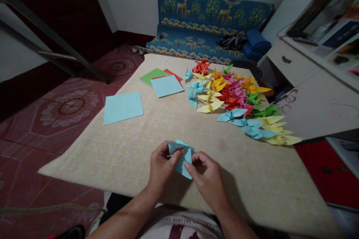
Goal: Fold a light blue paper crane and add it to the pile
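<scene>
Includes at the right a white cabinet with a dark handle (pixel 331 101), hiding anything inside behind its front. Bears along the top, on an open white shelf (pixel 321 51), a jumble of small articles too dim to tell apart. Carries, on a table under a beige, pale-lined cloth (pixel 126 157), a crowded group of folded paper cranes (pixel 238 92) in red, pink, orange, yellow, green and light blue, spread along the far right side. Has, toward the far left, a loose pile: a flat light-blue top sheet (pixel 167 86) overlapping a bright green sheet (pixel 151 76) and a red sheet (pixel 171 72). Shows another flat light-blue sheet (pixel 123 108) lying separately, nearer the left edge.

Grasps a small, partly folded piece of light-blue paper (pixel 183 168) between left hand (pixel 165 160) and right hand (pixel 206 168), close to the table's near edge. Pinches firmly with both: at the left, with thumb laid across the front and fingers curled behind; at the right, with thumb pressed near the paper's right edge and fingers bent inward. Reaches in with forearms slanted toward each other and thumbs nearly meeting. Cannot tell about any contact between paper and cloth.
</scene>
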`<state>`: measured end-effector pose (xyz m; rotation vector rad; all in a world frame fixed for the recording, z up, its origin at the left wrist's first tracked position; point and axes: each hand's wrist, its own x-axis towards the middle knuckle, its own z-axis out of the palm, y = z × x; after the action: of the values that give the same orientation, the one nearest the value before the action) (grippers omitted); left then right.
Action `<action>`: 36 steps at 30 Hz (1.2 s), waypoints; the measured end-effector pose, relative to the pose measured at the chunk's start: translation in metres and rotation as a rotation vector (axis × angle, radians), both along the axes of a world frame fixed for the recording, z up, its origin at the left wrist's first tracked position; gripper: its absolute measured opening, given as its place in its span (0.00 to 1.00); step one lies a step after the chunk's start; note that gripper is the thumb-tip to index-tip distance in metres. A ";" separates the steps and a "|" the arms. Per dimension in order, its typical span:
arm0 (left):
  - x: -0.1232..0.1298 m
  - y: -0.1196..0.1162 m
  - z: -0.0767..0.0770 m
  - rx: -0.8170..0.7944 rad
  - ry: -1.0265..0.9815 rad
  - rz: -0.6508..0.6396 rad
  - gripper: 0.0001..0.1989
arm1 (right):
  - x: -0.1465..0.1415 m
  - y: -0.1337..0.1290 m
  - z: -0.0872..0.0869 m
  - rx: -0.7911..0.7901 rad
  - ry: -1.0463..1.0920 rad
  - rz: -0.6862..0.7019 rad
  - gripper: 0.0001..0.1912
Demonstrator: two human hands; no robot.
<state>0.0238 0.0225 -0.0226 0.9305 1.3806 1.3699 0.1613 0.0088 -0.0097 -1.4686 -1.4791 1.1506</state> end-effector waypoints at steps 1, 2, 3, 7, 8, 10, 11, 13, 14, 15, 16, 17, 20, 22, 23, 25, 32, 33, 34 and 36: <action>-0.001 0.000 0.001 -0.015 -0.007 -0.017 0.07 | 0.000 0.000 -0.001 -0.017 0.009 -0.013 0.07; -0.002 0.001 0.002 -0.037 -0.017 -0.038 0.08 | 0.000 0.001 -0.001 -0.035 0.026 -0.020 0.08; -0.003 0.002 0.003 -0.065 -0.032 -0.059 0.10 | 0.001 0.001 -0.001 -0.051 0.045 -0.025 0.08; -0.007 0.004 0.003 -0.154 -0.089 -0.080 0.14 | 0.005 0.004 -0.001 -0.064 0.086 -0.050 0.09; -0.007 0.004 0.002 -0.151 -0.090 -0.068 0.14 | 0.006 0.005 -0.001 -0.058 0.095 -0.054 0.10; -0.007 0.004 0.002 -0.130 -0.079 -0.037 0.14 | 0.007 0.005 -0.003 -0.060 0.124 -0.053 0.11; -0.007 0.004 0.001 -0.122 -0.074 -0.025 0.13 | 0.007 0.005 -0.004 -0.067 0.141 -0.051 0.11; -0.006 0.005 0.001 -0.125 -0.077 -0.011 0.13 | 0.007 0.005 -0.005 -0.085 0.165 -0.047 0.12; -0.006 0.005 0.001 -0.133 -0.086 -0.012 0.12 | 0.008 0.005 -0.006 -0.093 0.170 -0.045 0.13; -0.006 0.005 0.001 -0.142 -0.098 -0.019 0.12 | 0.008 0.005 -0.006 -0.100 0.174 -0.046 0.13; -0.005 0.005 0.001 -0.152 -0.111 -0.037 0.13 | 0.008 0.005 -0.006 -0.106 0.181 -0.050 0.14; -0.005 0.006 0.001 -0.164 -0.129 -0.066 0.13 | 0.008 0.006 -0.006 -0.113 0.191 -0.059 0.14; -0.005 0.007 0.000 -0.213 -0.189 -0.194 0.16 | 0.008 0.010 -0.005 -0.141 0.236 -0.081 0.16; -0.006 0.007 -0.001 -0.244 -0.216 -0.280 0.16 | 0.008 0.013 -0.004 -0.161 0.245 -0.059 0.16; -0.006 0.006 -0.001 -0.256 -0.225 -0.320 0.16 | 0.009 0.014 -0.004 -0.168 0.239 -0.044 0.15; -0.008 0.005 0.000 -0.279 -0.256 -0.401 0.17 | 0.010 0.016 -0.004 -0.163 0.216 -0.042 0.13; -0.014 0.002 0.002 -0.285 -0.424 -0.578 0.19 | 0.013 0.012 -0.003 -0.122 0.183 -0.121 0.13; -0.014 0.002 0.002 -0.272 -0.435 -0.589 0.18 | 0.013 0.012 -0.003 -0.119 0.182 -0.125 0.13; -0.014 0.002 0.002 -0.263 -0.445 -0.597 0.18 | 0.013 0.011 -0.002 -0.116 0.182 -0.126 0.13; -0.014 0.002 0.003 -0.260 -0.460 -0.609 0.17 | 0.013 0.011 0.000 -0.107 0.182 -0.127 0.12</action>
<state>0.0096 0.0244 -0.0198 0.7185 0.8032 0.8410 0.1745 0.0193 -0.0100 -1.4648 -1.2002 1.2656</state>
